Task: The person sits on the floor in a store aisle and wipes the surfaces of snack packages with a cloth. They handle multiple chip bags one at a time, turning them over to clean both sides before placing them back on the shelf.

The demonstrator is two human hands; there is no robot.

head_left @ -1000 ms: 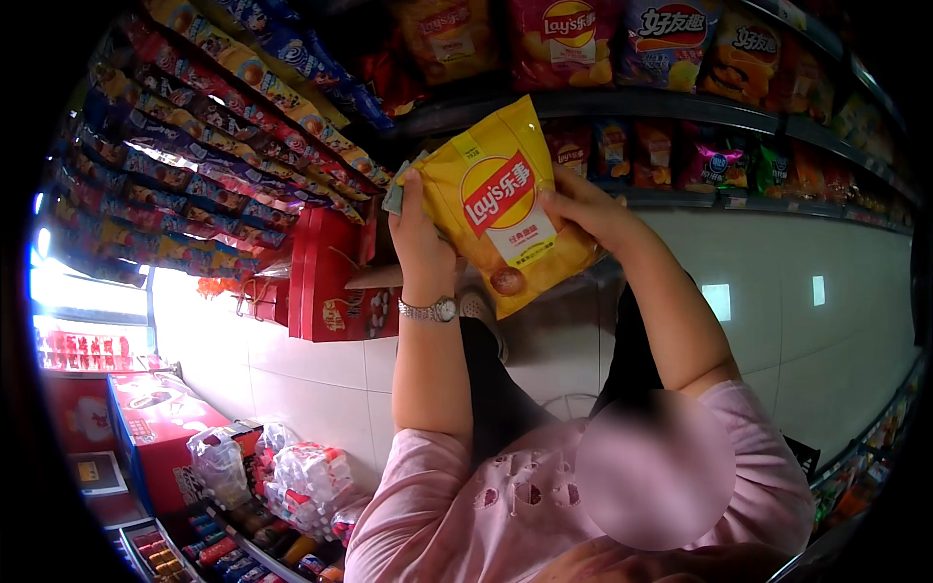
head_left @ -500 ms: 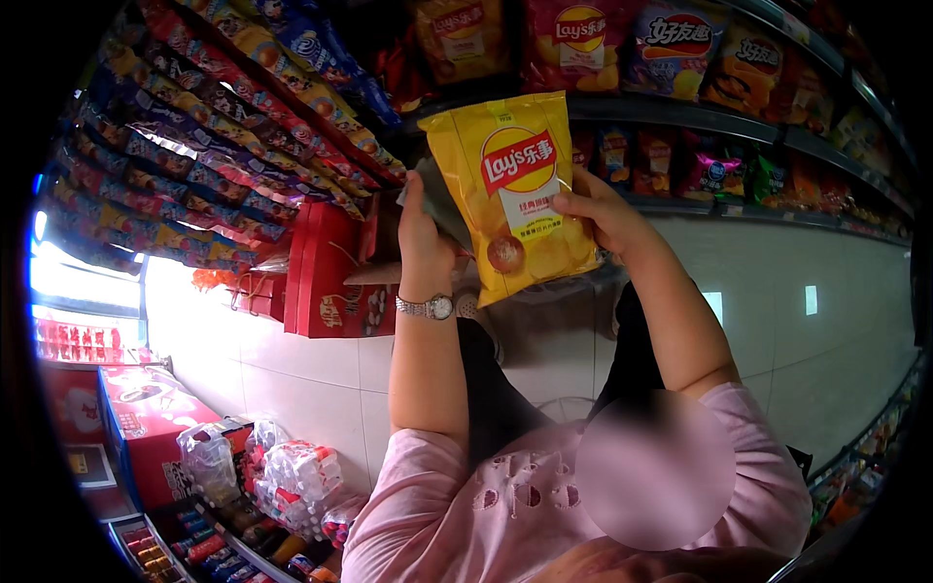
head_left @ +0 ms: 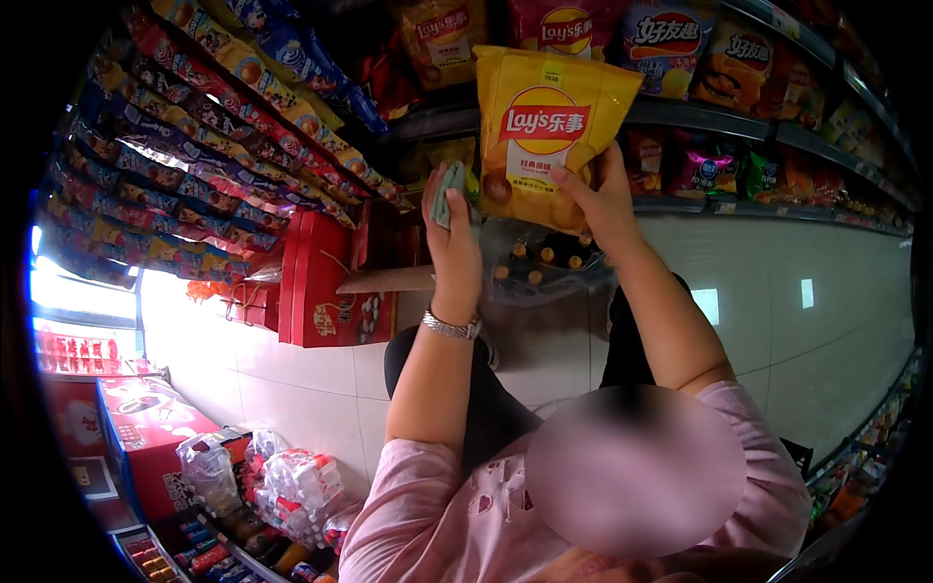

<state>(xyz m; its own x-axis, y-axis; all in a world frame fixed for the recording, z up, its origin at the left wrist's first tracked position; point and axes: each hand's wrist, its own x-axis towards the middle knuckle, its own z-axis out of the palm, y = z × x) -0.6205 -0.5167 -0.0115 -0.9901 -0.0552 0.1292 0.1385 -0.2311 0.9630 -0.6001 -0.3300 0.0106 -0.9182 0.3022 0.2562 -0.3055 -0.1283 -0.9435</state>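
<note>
A yellow bag of potato chips [head_left: 505,165] is held up in front of the shelves, its printed front toward me. My right hand [head_left: 601,199] grips it at the lower right edge, thumb across the front. To the left of the bag, and apart from it, my left hand [head_left: 452,223] is closed round a folded grey-green cloth [head_left: 450,194]. A metal wristwatch [head_left: 453,324] sits on my left wrist. Behind the yellow bag, other chip bags [head_left: 666,44] stand on the upper shelf, and some of them are partly hidden by it.
Snack packets hang in strips [head_left: 214,126] at the left. Red gift boxes [head_left: 326,282] stand on the tiled floor below them. Dark bottles in clear plastic wrap [head_left: 544,262] stand below the shelf. Small snack bags line the lower shelf [head_left: 739,209] at the right. Plastic-wrapped goods [head_left: 296,481] lie lower left.
The chip bag has moved up toward the upper shelf and tilted the other way. My left hand has come off its left side, bringing the cloth into plain view.
</note>
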